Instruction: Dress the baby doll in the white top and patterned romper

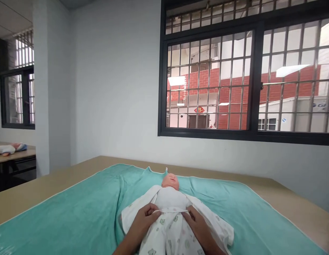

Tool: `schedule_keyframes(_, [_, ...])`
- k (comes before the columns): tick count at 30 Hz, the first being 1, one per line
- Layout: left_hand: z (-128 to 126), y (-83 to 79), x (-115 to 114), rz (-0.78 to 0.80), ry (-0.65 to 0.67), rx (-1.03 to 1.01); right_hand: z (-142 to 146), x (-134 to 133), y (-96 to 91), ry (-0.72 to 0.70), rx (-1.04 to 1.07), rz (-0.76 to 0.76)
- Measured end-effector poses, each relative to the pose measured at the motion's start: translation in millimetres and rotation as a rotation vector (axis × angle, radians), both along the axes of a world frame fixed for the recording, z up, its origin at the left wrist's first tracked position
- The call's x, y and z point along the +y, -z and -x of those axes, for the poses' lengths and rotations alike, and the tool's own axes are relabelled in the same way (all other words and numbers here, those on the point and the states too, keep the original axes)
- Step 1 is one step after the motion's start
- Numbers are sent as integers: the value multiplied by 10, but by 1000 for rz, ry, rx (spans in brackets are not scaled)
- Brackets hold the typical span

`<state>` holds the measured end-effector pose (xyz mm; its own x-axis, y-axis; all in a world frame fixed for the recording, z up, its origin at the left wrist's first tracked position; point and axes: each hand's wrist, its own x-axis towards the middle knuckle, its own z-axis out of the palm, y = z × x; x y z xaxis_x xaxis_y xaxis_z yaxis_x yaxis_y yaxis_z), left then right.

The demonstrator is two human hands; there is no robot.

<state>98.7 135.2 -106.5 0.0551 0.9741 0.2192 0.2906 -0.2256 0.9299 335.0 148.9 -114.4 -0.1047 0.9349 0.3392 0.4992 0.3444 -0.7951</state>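
A baby doll (170,181) lies on its back on a green blanket (81,209), its head toward the wall. Its chest is wrapped in plain white cloth. Below that spreads a white printed cloth (168,235) with small animal figures, its wide sides lying out to left and right. My left hand (147,216) pinches the upper edge of the printed cloth at the left of the doll's waist. At the right of the waist, my right hand (193,217) pinches the same edge. The doll's legs are hidden under the cloth.
The blanket lies on a tan table (262,186) against a pale wall (113,88). A dark-framed barred window (206,88) is above it. Far left, past a pillar (42,92), another table (28,153) holds a bundle of cloth (7,149).
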Motion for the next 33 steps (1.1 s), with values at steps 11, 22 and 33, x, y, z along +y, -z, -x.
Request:
schedule_keyframes(11, [9,-9,-71,-141,22,31,-36,-84,-75,-160,52,-115])
schedule_keyframes(22, [-55,50,573,-143,-272,225,165,594,103,263,37,47])
schedule_keyframes(33, [276,37,306,278,173,-21,9,169,211,74,151,93])
